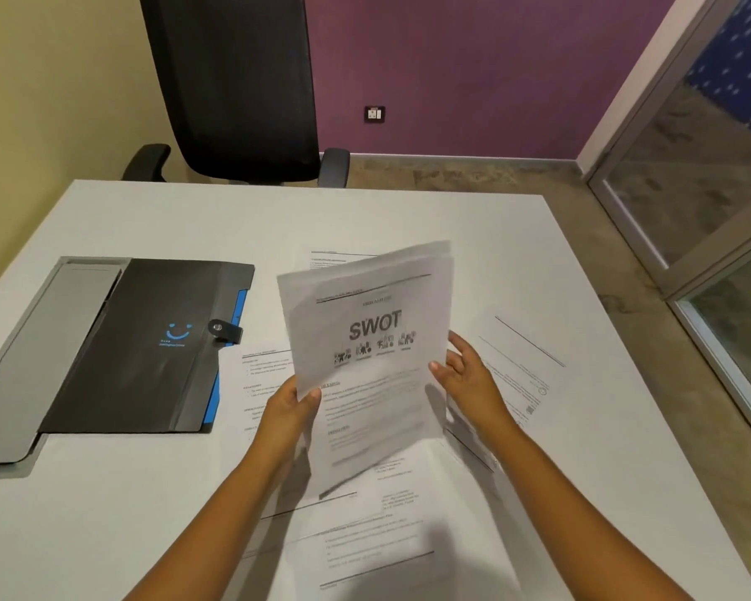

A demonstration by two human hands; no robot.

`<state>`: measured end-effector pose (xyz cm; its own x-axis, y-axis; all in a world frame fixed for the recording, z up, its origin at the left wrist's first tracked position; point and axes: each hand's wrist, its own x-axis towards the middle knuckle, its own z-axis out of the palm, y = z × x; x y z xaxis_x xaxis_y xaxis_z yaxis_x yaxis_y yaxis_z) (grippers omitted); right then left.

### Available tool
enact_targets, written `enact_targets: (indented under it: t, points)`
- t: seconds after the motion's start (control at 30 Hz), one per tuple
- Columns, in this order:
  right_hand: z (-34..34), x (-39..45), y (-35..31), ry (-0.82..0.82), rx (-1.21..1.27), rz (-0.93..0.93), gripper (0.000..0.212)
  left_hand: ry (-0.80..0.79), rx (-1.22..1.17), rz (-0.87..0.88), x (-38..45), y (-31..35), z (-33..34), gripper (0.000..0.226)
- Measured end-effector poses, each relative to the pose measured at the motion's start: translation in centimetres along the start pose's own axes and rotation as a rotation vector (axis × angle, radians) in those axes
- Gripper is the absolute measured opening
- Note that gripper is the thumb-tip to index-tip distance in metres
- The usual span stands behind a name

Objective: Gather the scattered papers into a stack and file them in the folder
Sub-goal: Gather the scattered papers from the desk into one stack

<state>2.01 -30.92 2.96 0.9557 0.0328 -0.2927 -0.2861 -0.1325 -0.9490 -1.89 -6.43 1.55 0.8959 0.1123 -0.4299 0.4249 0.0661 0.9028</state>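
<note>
A: Figure: partial stack [365, 340], several sheets with a page headed "SWOT" on top, held raised above the white table [148, 505]. How does it handle?

B: By my judgement light, limp and slippery sheet on sheet; the top edges already fan apart. The left hand [285, 409] pinches the lower left edge, thumb on the front, fingers behind. The right hand [467, 375] rests against the right edge with fingers [436, 367] spread, steadying and not clenched. Holds at two opposite edges suit squaring the sheets.

A: Sheets not yet gathered?

B: Loose papers [525, 366] lie flat on the table beyond the right hand, under the stack, beside the folder and near the viewer.

A: The container?

B: The black folder [148, 344] lies flat at left, well apart from the stack, its snap tab [224, 330] apparently fastened. Its contents are hidden; only blue edges show at the side.
</note>
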Motion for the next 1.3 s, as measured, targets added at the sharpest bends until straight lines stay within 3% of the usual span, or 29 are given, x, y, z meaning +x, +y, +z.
enact_targets:
  t: [0.17,0.27,0.37,0.57,0.7,0.87,1.03,1.17,1.3]
  points:
    - [0.4,-1.0,-1.4,0.134,-0.028,-0.054,0.026,-0.021,0.004,0.121,-0.6,2.0,0.2,0.023]
    - [0.9,-1.7,-0.8,0.118,-0.085,0.016,0.024,-0.102,0.105,0.114,-0.9,2.0,0.8,0.041]
    - [1.8,-2.3,0.6,0.066,-0.215,0.114,0.033,-0.144,0.261,0.093,-0.9,1.5,2.0,0.044]
    - [2.5,-2.7,0.8,0.212,-0.225,0.021,0.036,0.074,0.205,0.048,-1.2,0.7,1.6,0.035]
    - [4.0,-2.4,-0.1,0.189,-0.208,-0.059,0.045,0.112,0.168,0.016,-1.7,0.0,-0.4,0.027]
    - [8.0,-1.7,0.7,0.146,-0.204,0.032,0.046,0.249,0.232,-0.091,-1.7,-1.8,-3.5,0.030]
    - [12.0,-1.6,2.5,0.068,-0.272,0.064,0.042,0.381,0.253,-0.181,-1.6,-3.9,-5.9,0.017]
    - [13.7,-1.2,3.8,0.024,-0.322,0.100,0.044,0.508,0.191,-0.218,-1.9,-5.3,-7.1,0.027]
    - [14.3,-0.6,4.8,0.003,-0.390,0.104,0.044,0.602,0.302,-0.253,-1.7,-5.7,-7.5,0.039]
